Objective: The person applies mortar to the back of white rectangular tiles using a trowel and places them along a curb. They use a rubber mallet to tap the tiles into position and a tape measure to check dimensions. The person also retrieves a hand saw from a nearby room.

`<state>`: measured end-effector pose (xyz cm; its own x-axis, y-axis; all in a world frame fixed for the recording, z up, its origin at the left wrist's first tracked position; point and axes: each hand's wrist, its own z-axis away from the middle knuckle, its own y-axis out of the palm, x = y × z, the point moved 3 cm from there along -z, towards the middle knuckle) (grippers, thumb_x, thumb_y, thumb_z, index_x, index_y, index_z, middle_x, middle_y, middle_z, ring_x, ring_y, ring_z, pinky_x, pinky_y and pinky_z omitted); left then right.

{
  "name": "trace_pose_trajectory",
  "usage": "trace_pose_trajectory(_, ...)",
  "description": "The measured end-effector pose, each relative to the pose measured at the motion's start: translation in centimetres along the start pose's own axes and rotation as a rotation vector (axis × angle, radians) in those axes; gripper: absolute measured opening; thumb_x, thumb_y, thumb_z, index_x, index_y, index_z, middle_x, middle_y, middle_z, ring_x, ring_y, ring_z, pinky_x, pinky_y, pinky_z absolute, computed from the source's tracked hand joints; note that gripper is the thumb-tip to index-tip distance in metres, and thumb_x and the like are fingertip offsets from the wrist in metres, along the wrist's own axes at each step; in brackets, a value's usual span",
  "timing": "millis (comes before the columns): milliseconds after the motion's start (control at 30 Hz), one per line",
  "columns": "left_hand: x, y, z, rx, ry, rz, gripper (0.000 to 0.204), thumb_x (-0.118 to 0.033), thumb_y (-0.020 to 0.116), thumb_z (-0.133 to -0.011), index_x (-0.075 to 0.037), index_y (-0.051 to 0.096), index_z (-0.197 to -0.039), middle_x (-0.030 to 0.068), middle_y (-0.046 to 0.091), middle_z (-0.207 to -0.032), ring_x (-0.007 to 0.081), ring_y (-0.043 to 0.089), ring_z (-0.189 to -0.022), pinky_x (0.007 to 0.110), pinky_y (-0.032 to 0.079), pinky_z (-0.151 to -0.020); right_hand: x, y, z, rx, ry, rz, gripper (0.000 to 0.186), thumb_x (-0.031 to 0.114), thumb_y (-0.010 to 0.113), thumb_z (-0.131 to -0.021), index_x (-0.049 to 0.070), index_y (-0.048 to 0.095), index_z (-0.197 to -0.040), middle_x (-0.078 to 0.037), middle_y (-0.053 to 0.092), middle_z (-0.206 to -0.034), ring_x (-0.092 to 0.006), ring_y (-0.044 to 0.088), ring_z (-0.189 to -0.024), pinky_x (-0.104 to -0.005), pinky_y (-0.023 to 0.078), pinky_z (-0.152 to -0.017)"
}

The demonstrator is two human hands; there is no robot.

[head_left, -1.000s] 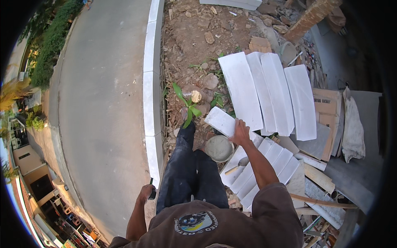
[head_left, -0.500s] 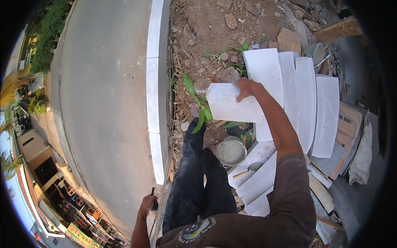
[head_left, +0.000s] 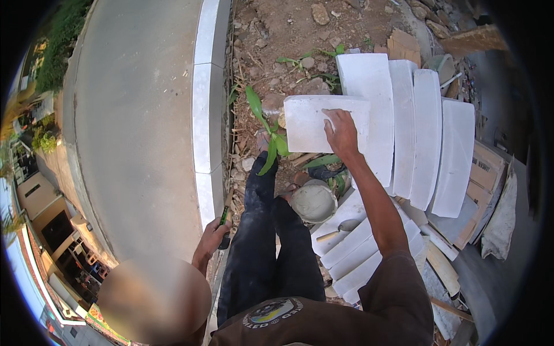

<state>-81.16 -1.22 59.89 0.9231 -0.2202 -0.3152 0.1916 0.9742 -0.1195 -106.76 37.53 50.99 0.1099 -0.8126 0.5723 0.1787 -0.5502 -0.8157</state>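
Note:
My right hand (head_left: 343,136) rests over the face of a short white concrete block (head_left: 303,130), its fingers spread and not wrapped around an edge. This block overlaps a row of longer white curb blocks (head_left: 365,75) at the right. Down at the left, my left hand (head_left: 214,236) is closed around a small black-and-green tool (head_left: 223,218) whose exact kind I cannot make out. It is beside the near end of the laid white curb (head_left: 208,115). Close to my feet stands a bucket (head_left: 314,202) of grey mortar.
A trowel (head_left: 346,226) lies on more white blocks (head_left: 352,254) right of my legs. A leafy green plant (head_left: 254,104) grows by my foot. The paved road (head_left: 135,115) runs along the left. Cardboard (head_left: 483,173) and rubble border the right. A blurred round patch covers the lower left.
My right hand has shifted from the short block's far edge onto its face, fingers loosened. My left hand has moved forward with the black-and-green tool. The view has shifted slightly.

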Motion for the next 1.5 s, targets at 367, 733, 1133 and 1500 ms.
trace_pose_trajectory(367,-3.8,12.6,-5.4,0.376,0.262,-0.391,0.046,-0.032,0.07,-0.081,0.0,0.057,-0.112,0.0125,0.063,-0.092,0.02,0.06,-0.088,0.035,0.048,-0.079,9.2,4.8,20.1,0.419,0.431,-1.061,0.025,0.007,0.064,-0.094,-0.003,0.064,-0.117,-0.007,0.065,-0.1,-0.0106,0.064,-0.083,-0.0262,0.055,-0.072)
trace_pose_trajectory(733,0.2,13.6,-5.5,0.269,0.426,-0.497,0.054,-0.035,0.076,-0.077,0.005,0.058,-0.108,0.023,0.067,-0.094,0.034,0.067,-0.089,0.041,0.051,-0.08,8.2,7.8,26.7,0.273,0.637,-1.149,0.019,0.008,0.063,-0.096,-0.003,0.06,-0.111,-0.006,0.064,-0.095,-0.0107,0.064,-0.081,-0.0258,0.056,-0.07)
trace_pose_trajectory(1133,-5.9,11.5,-15.1,0.351,0.821,-0.577,0.032,-0.018,0.062,-0.09,0.0,0.056,-0.116,0.0192,0.063,-0.098,0.0288,0.063,-0.093,0.038,0.049,-0.083,5.2,10.6,19.3,-0.159,0.621,-1.046,0.01,0.002,0.06,-0.096,0.0,0.062,-0.105,-0.002,0.063,-0.087,-0.0066,0.061,-0.074,-0.0225,0.051,-0.066)
trace_pose_trajectory(1500,-22.7,6.4,-29.1,0.608,0.659,-0.683,0.021,-0.017,0.059,-0.091,-0.003,0.066,-0.104,0.0024,0.066,-0.087,0.0121,0.06,-0.08,0.029,0.048,-0.075,-7.1,2.9,5.9,-0.491,0.61,-0.76,0.026,0.004,0.064,-0.092,-0.004,0.065,-0.117,-0.007,0.068,-0.097,-0.0133,0.063,-0.081,-0.0265,0.054,-0.077)
